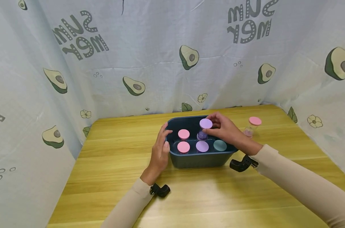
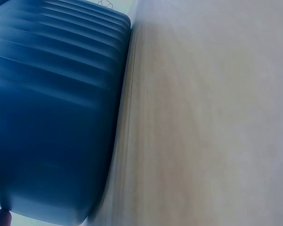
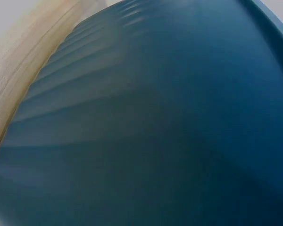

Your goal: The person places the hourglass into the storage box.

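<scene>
A dark blue bin [image 1: 201,161] stands on the table, seen close up as a ribbed wall in the left wrist view [image 2: 52,117] and right wrist view [image 3: 146,117]. Over its back half my right hand [image 1: 222,128] pinches a purple-capped sand timer [image 1: 205,123], held upright; its lower end is inside the bin. Other capped timers sit in the bin: two pink [image 1: 183,134], one purple [image 1: 202,146] and one teal [image 1: 219,145]. My left hand [image 1: 160,153] rests at the bin's left end, fingers loosely extended by the rim. Its fingertips [image 2: 1,217] show beside the wall.
Right of the bin, a pink-capped sand timer [image 1: 255,121] with pink sand stands on the wooden table [image 1: 115,164]. A white avocado-print curtain [image 1: 158,41] hangs behind and along both sides of the table.
</scene>
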Action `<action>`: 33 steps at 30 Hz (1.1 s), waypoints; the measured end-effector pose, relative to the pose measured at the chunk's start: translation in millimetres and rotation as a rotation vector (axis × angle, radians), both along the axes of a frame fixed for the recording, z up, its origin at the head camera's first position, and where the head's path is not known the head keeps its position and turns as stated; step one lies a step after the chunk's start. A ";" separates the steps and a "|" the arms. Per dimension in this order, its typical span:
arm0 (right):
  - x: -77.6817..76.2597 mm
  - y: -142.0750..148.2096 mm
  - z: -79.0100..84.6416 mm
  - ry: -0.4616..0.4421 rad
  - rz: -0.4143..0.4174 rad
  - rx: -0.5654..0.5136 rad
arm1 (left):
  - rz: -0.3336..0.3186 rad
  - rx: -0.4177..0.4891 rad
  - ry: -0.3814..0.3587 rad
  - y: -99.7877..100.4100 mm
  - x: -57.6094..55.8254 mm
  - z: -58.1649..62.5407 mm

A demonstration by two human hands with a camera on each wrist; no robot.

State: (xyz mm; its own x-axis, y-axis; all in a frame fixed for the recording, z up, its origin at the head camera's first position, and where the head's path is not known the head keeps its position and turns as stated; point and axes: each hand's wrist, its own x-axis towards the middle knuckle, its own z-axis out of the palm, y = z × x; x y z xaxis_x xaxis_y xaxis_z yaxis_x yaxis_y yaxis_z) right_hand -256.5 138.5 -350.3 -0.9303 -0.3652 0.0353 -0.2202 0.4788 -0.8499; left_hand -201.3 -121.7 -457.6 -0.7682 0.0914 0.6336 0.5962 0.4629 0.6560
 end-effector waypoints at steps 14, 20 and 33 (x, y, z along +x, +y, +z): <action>-7.2 -1.2 -7.3 -0.007 0.050 0.075 | -0.004 0.001 0.001 -0.7 0.7 0.8; -8.5 -1.9 -11.2 0.013 0.083 0.097 | -0.008 0.009 0.024 0.1 1.0 -0.3; -8.2 -1.8 -8.6 0.041 0.090 0.208 | -0.003 0.010 0.034 2.3 -0.1 0.5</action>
